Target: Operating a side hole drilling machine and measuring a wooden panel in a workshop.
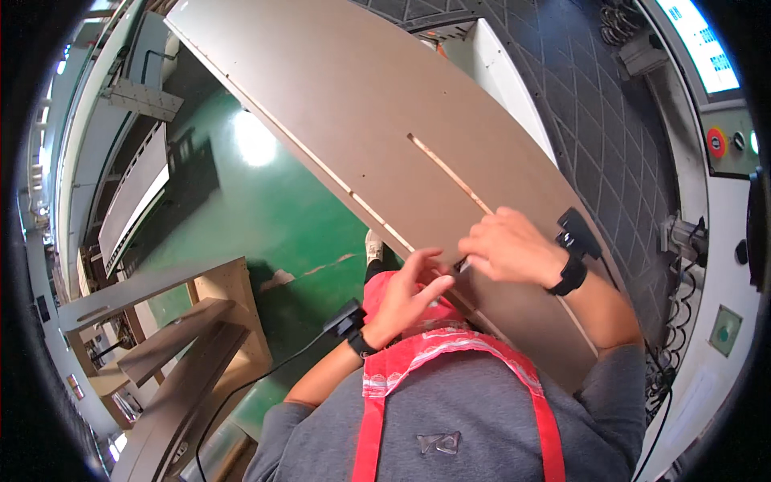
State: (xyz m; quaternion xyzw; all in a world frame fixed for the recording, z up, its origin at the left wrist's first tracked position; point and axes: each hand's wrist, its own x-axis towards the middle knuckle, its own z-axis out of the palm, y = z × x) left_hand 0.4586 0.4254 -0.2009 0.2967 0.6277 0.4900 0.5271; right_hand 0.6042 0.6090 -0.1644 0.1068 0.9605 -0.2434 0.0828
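A long grey-beige board (321,88) lies across in front of me, with a slot (446,170) along its middle and small notches on its near left edge. Over the board, close to the slot's near end, my right hand (514,249) is closed, fingers pinched. A small dark, shiny bit shows below its fingertips, too little to name. My left hand (405,293) is at the board's left edge, its thumb and fingers apart and nothing seen in them. Whether its fingertips touch the edge is hidden.
A white box-like bin (506,76) stands beyond the board. At lower left, a wooden stand (233,281) bears several brown boards (189,361). A machine panel with a red button (716,143) is at right. Dark matting (594,120) and green floor (281,177) lie around.
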